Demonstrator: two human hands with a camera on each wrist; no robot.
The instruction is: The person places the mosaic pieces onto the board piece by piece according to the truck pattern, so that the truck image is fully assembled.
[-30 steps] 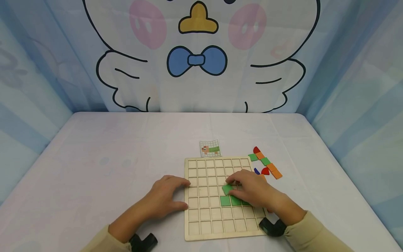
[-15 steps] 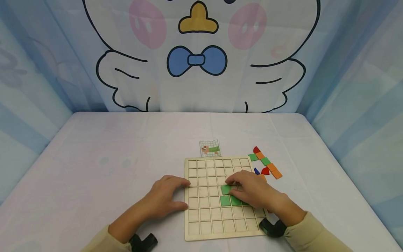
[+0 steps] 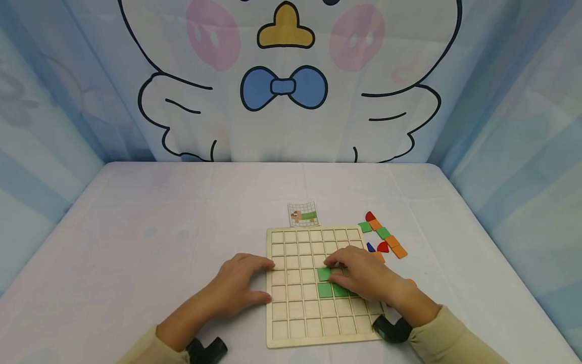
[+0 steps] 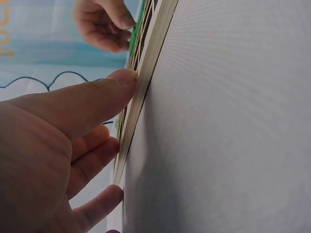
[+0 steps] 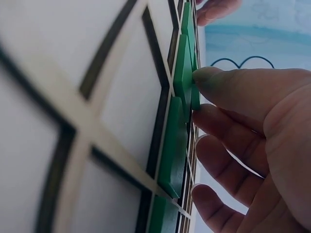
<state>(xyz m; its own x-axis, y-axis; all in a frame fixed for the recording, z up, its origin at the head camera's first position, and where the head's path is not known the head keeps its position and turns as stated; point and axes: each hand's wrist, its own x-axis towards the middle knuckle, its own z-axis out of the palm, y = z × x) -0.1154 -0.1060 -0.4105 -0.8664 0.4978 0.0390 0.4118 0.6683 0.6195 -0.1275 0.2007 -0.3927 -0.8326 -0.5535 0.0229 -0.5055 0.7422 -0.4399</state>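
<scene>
A wooden grid board (image 3: 295,323) lies on the table. My left hand (image 3: 236,283) steadies its left side, thumb and fingertips spread along the edge; in the left wrist view the thumb (image 4: 97,99) touches the board's rim. Over the board's right part, my right hand (image 3: 364,270) has its thumb and index fingertip at a green square tile (image 3: 324,274), which sits square with a cell. Below it a row of green tiles (image 3: 325,290) fills cells, partly hidden by that hand. The right wrist view has the thumb tip (image 5: 206,80) against the green tile (image 5: 195,97).
Behind the board lies a small picture card (image 3: 303,215) with a gridded drawing. Loose orange tiles (image 3: 399,252), green ones (image 3: 383,233), red rounded pieces (image 3: 383,247) and a blue piece (image 3: 370,247) lie right of the board. A printed curtain (image 3: 282,131) hangs behind the table.
The green tile at my right fingertips has turned from a slant to line up with the grid and shifted slightly left. My right hand moved a little left with it; the left hand stayed still.
</scene>
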